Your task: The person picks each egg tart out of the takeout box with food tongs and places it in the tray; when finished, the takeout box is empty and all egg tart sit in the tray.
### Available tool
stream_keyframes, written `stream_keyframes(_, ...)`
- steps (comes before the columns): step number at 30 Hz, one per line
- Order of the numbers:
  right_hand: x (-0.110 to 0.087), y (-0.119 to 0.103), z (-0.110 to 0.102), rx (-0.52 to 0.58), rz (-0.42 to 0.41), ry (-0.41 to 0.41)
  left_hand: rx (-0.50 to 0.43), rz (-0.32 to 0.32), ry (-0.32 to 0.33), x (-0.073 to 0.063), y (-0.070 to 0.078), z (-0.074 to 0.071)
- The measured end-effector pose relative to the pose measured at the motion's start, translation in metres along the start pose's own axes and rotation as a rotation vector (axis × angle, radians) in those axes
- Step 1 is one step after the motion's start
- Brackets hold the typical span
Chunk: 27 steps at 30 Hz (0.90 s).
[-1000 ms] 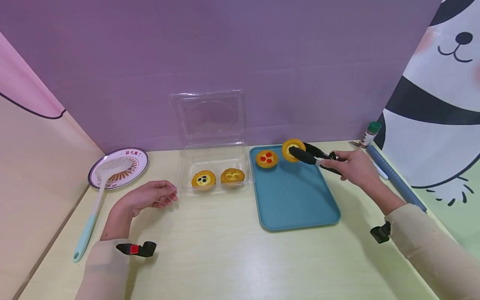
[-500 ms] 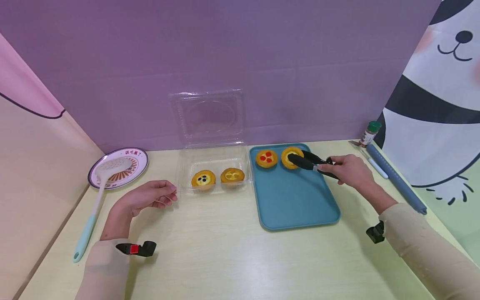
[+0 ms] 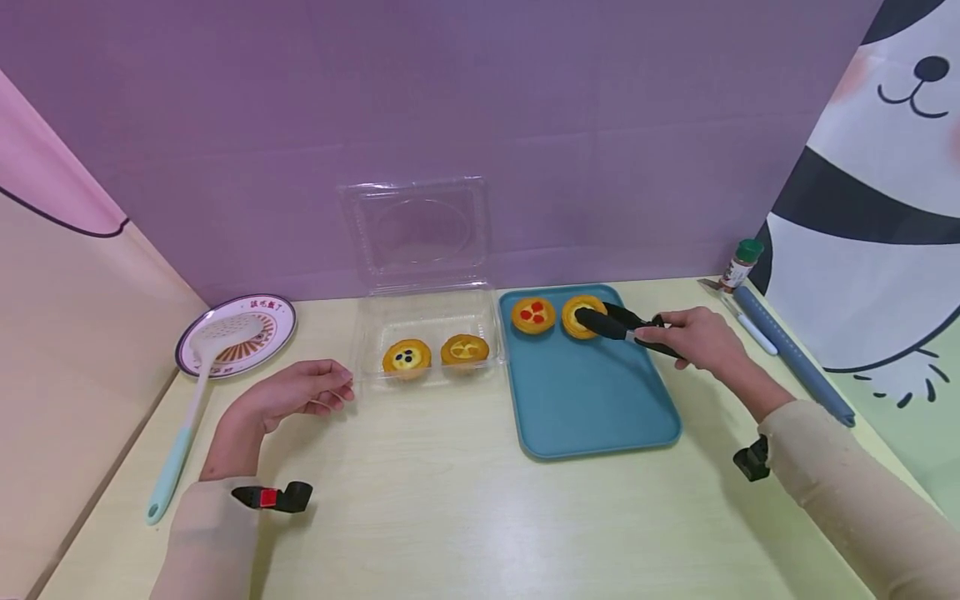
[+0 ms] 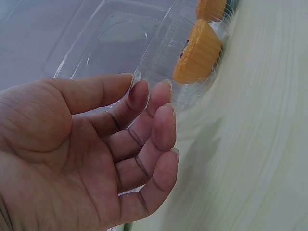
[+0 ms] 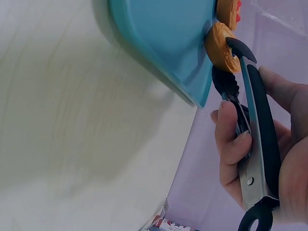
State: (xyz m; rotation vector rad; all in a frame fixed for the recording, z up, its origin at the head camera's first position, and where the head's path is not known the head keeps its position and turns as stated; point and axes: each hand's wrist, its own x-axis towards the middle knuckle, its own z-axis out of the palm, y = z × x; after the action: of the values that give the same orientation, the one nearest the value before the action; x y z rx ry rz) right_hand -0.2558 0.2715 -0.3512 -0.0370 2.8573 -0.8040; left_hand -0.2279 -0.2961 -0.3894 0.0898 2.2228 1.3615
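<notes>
My right hand [image 3: 701,337] grips black-and-silver tongs [image 5: 257,130]. Their black tips straddle a yellow egg tart [image 3: 576,323] at the back right of the blue tray [image 3: 592,408]. Left of it on the tray sits a tart with red dots [image 3: 533,316]. At the left, my left hand [image 3: 300,392] pinches the near left rim of a clear plastic box [image 4: 159,62] between thumb and index finger; the other fingers curl loosely. Inside the box lie a tart with dark berries [image 3: 407,357] and a tart with yellow slices [image 3: 465,350].
The box's clear lid [image 3: 423,237] stands raised against the purple backdrop. On the far left a slotted skimmer [image 3: 180,454] leans on a patterned plate [image 3: 281,321]. A green-capped jar [image 3: 742,265], a knife [image 3: 753,332] and a blue-grey strip [image 3: 795,354] line the right edge.
My right hand and the tongs have lowered the yellow egg tart onto the tray beside the red-dotted one. During the last half second they hardly moved. The left hand has stayed put.
</notes>
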Motion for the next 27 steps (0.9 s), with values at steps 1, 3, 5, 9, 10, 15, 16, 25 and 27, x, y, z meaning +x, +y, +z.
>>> stream_keyframes(1, 0.0002, -0.0003, -0.0005, 0.004, -0.001, -0.003, 0.000, 0.000, -0.001, -0.0001, 0.0001, 0.0000)
stream_keyframes(3, 0.0005, -0.0009, -0.0013, 0.011, -0.002, -0.006, -0.001, 0.000, -0.001, -0.0007, 0.0007, 0.0003)
stream_keyframes(5, 0.0010, -0.0016, -0.0020, 0.015, -0.003, -0.007, 0.000, -0.001, 0.000, -0.0011, 0.0013, 0.0004)
stream_keyframes(9, 0.0025, -0.0027, -0.0028, 0.013, -0.006, -0.008, 0.001, -0.003, 0.001, -0.0015, 0.0022, 0.0006)
stream_keyframes(10, 0.0028, -0.0030, -0.0032, 0.015, -0.007, -0.011, 0.001, -0.004, 0.001, -0.0015, 0.0023, 0.0005)
stream_keyframes(15, 0.0054, -0.0034, -0.0054, 0.012, -0.017, -0.020, 0.002, -0.002, 0.000, -0.0015, 0.0024, -0.0001)
stream_keyframes(16, 0.0062, -0.0035, -0.0060, 0.009, -0.025, -0.023, 0.003, -0.001, 0.000, -0.0015, 0.0024, -0.0002)
stream_keyframes(25, 0.0087, -0.0041, -0.0065, -0.009, -0.039, -0.045, -0.004, 0.003, -0.002, -0.0016, 0.0012, 0.0005)
stream_keyframes(27, 0.0089, -0.0036, -0.0072, -0.025, -0.040, -0.037, -0.004, 0.005, -0.003, -0.0015, 0.0013, 0.0008)
